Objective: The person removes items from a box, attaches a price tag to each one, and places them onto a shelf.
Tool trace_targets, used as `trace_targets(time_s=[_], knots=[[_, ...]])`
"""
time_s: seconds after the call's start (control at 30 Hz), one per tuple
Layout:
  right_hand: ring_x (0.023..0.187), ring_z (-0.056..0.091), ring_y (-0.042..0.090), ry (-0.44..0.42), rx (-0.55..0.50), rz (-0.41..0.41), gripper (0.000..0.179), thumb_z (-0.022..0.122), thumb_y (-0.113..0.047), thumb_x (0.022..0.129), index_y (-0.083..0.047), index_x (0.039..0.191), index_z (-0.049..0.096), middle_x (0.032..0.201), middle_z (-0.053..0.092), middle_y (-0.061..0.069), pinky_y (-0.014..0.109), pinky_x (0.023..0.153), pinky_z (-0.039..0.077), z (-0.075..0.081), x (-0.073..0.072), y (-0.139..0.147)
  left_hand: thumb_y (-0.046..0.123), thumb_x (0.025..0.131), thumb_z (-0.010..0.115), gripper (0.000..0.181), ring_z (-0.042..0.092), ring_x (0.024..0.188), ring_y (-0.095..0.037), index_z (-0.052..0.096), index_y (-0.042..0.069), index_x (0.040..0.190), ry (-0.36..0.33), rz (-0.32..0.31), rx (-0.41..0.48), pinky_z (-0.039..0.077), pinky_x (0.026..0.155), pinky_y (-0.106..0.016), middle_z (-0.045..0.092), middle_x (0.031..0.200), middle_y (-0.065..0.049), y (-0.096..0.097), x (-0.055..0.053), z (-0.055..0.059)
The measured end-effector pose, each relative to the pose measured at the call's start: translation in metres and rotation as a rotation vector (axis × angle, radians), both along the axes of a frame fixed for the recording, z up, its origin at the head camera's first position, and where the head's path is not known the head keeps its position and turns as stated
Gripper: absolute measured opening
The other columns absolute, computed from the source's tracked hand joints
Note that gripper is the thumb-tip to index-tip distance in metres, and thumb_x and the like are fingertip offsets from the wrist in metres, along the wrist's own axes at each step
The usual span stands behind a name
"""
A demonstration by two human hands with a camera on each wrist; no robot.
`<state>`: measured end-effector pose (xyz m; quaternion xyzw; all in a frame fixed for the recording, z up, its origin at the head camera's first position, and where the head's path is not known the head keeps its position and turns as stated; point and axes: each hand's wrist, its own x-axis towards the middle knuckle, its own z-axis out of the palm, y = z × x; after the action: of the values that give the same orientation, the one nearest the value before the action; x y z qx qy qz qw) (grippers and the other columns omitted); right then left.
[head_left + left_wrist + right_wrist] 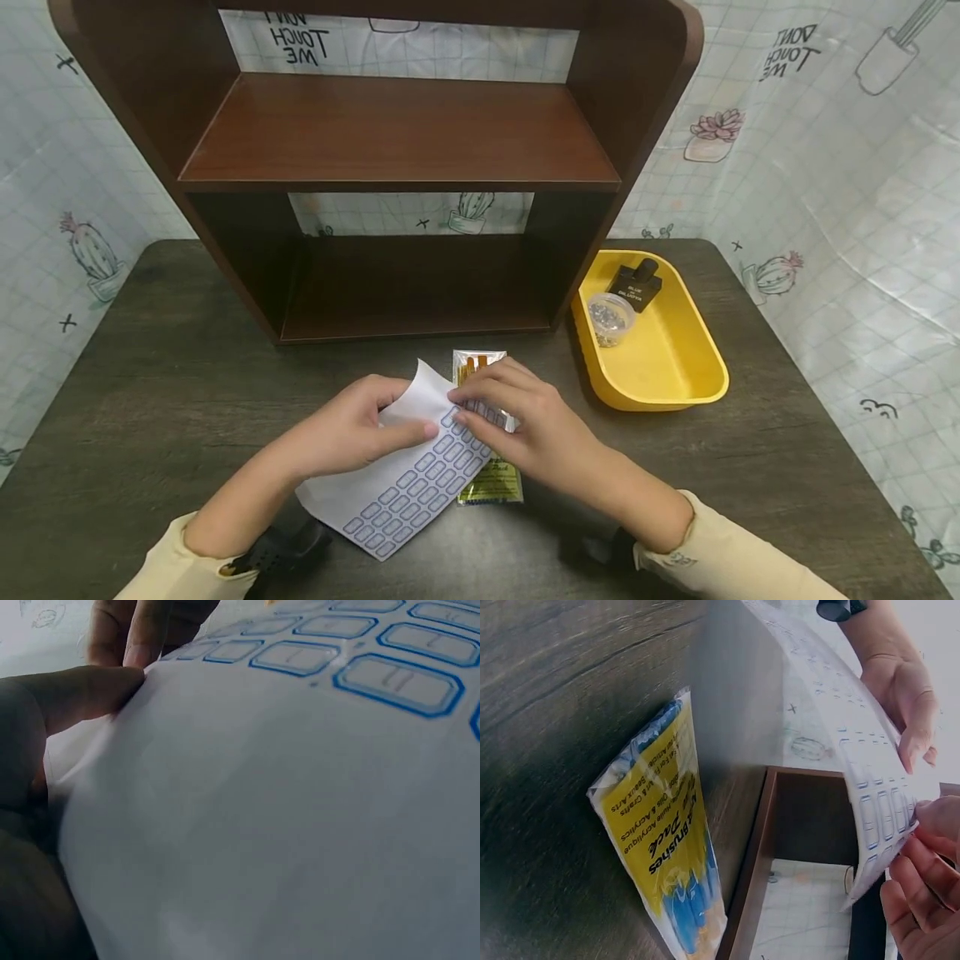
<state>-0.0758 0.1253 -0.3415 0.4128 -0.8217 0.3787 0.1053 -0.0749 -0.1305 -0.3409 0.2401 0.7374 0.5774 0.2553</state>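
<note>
A white sheet of blue-bordered sticker labels [408,492] is held up at a slant above the table. My left hand [352,429] grips its left edge, thumb on the printed face and the other fingers behind. My right hand [532,417] pinches the sheet near its upper right part, thumb and fingertips at the labels. In the right wrist view, the right fingers [922,859] meet at the edge of the curved sheet. Below the sheet lies a clear packet of paint brushes [664,825] with a yellow label, partly hidden in the head view.
A dark brown two-tier shelf [405,182] stands at the back of the dark wooden table [150,400]. To its right sits a yellow tray [675,367] containing a black bottle [634,286] and a small clear tub [609,318] of tiny metallic-looking pieces.
</note>
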Motion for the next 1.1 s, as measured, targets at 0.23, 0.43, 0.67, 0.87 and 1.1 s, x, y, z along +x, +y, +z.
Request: trace_targets(time_s=[0.23, 0.43, 0.67, 0.87, 1.1], knots=[[0.101, 0.063, 0.011, -0.063, -0.006, 0.027, 0.018, 0.077, -0.006, 0.093, -0.010, 0.110, 0.074, 0.109, 0.073, 0.000, 0.027, 0.083, 0.061, -0.002, 0.000, -0.003, 0.016, 0.103, 0.066, 0.021, 0.073, 0.084, -0.008, 0.070, 0.000, 0.116, 0.154, 0.011, -0.083, 0.062, 0.071, -0.025, 0.077, 0.110, -0.016, 0.001, 0.003, 0.002], [0.096, 0.064, 0.010, -0.077, -0.037, 0.046, 0.016, 0.078, -0.004, 0.092, -0.009, 0.107, 0.073, 0.103, 0.072, 0.000, 0.022, 0.082, 0.060, -0.004, 0.001, -0.004, 0.016, 0.102, 0.067, 0.010, 0.062, 0.080, -0.005, 0.072, 0.009, 0.107, 0.269, 0.024, -0.151, 0.057, 0.071, -0.024, 0.077, 0.104, -0.005, 0.002, 0.007, 0.005], [0.092, 0.062, 0.009, -0.018, -0.039, 0.030, 0.013, 0.079, -0.005, 0.092, -0.010, 0.101, 0.072, 0.095, 0.071, -0.002, 0.019, 0.081, 0.058, -0.006, 0.001, -0.005, 0.022, 0.105, 0.064, 0.015, 0.066, 0.076, -0.003, 0.074, 0.012, 0.109, 0.256, 0.057, -0.167, 0.057, 0.069, -0.024, 0.078, 0.098, -0.001, 0.002, 0.008, 0.010], [0.090, 0.061, 0.009, 0.068, -0.063, 0.013, 0.009, 0.077, -0.007, 0.094, -0.011, 0.100, 0.072, 0.093, 0.071, -0.003, 0.014, 0.083, 0.053, -0.010, 0.003, -0.007, 0.025, 0.108, 0.059, 0.024, 0.073, 0.067, -0.008, 0.072, 0.008, 0.119, 0.206, 0.188, -0.176, 0.061, 0.060, -0.029, 0.080, 0.093, -0.007, 0.005, 0.010, 0.017], [0.087, 0.066, 0.009, -0.081, -0.195, -0.020, 0.010, 0.077, -0.002, 0.093, -0.009, 0.098, 0.073, 0.093, 0.074, 0.001, 0.021, 0.079, 0.059, -0.011, 0.005, -0.001, 0.024, 0.107, 0.061, 0.029, 0.071, 0.064, -0.008, 0.068, 0.005, 0.128, 0.205, 0.248, -0.238, 0.059, 0.057, -0.029, 0.078, 0.092, -0.007, -0.001, 0.004, 0.015]])
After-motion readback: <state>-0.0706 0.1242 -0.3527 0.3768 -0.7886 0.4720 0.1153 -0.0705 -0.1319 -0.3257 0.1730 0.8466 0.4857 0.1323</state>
